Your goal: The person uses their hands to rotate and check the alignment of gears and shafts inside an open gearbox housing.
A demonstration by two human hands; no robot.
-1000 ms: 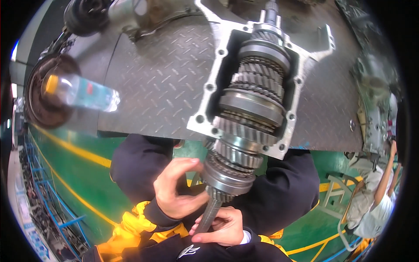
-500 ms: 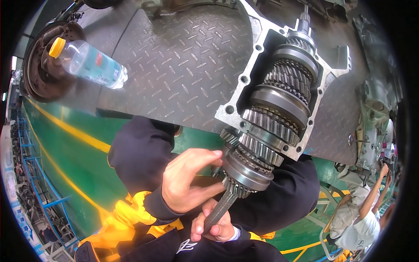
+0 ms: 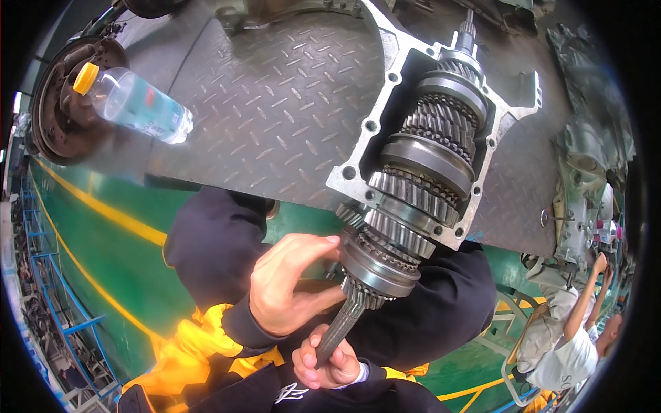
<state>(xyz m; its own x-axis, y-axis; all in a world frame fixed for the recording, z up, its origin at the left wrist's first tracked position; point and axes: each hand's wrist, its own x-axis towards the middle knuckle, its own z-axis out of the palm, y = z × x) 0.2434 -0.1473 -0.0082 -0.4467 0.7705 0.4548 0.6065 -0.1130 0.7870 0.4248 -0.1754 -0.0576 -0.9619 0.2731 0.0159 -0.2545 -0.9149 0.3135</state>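
Note:
A grey metal gearbox housing [image 3: 363,143] lies on the bench with a row of gears on a shaft inside it. Past its near end, toward me, stick out a helical gear [image 3: 399,233], a synchronizer sleeve [image 3: 380,268] and a splined shaft [image 3: 339,332]. My right hand [image 3: 325,363] has its fingers wrapped round the free end of that shaft. Beside the sleeve's left side, my left hand [image 3: 284,283] is curved in a C, with thumb and forefinger apart and their tips close to the sleeve and shaft. Its other fingers are partly hidden; contact with the metal is unclear.
A plastic bottle [image 3: 141,103] with a yellow cap lies on the tread-plate bench top [image 3: 275,117], next to a rusty brake drum [image 3: 58,103]. More metal castings [image 3: 585,158] stand on the right. Another person [image 3: 561,344] is at the lower right.
The whole view has shifted slightly, so the gearbox and bench appear a little farther left. My right fingers have shifted slightly around the shaft end; the left hand keeps its curved pose.

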